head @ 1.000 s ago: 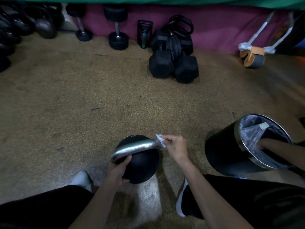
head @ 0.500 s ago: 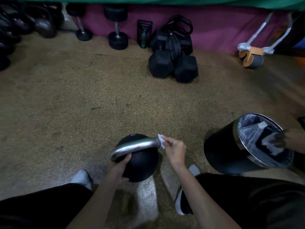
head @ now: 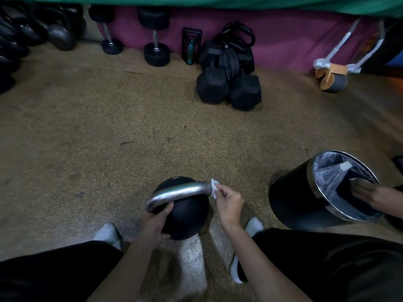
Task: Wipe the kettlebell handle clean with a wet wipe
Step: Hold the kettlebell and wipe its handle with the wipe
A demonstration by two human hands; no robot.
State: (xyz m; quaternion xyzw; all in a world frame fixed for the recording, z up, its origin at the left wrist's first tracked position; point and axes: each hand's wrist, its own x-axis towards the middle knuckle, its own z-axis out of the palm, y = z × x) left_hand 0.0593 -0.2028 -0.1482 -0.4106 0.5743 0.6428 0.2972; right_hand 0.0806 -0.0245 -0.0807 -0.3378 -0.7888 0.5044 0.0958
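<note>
A black kettlebell (head: 185,216) with a silver metal handle (head: 178,194) stands on the brown floor between my feet. My left hand (head: 156,221) grips the left end of the handle and the ball beneath it. My right hand (head: 229,202) pinches a small white wet wipe (head: 214,187) and holds it against the right end of the handle.
A black bin (head: 305,197) with a grey liner stands to the right; another person's hand (head: 366,191) reaches into it. Black hex dumbbells (head: 226,88) lie ahead by a purple wall, round dumbbells (head: 156,49) and kettlebells (head: 58,35) at far left, an ab roller (head: 331,77) at far right.
My hands stay at the handle's ends with the wipe at the right end. The other person's hand has shifted inside the bin. My right foot has slid forward into view.
</note>
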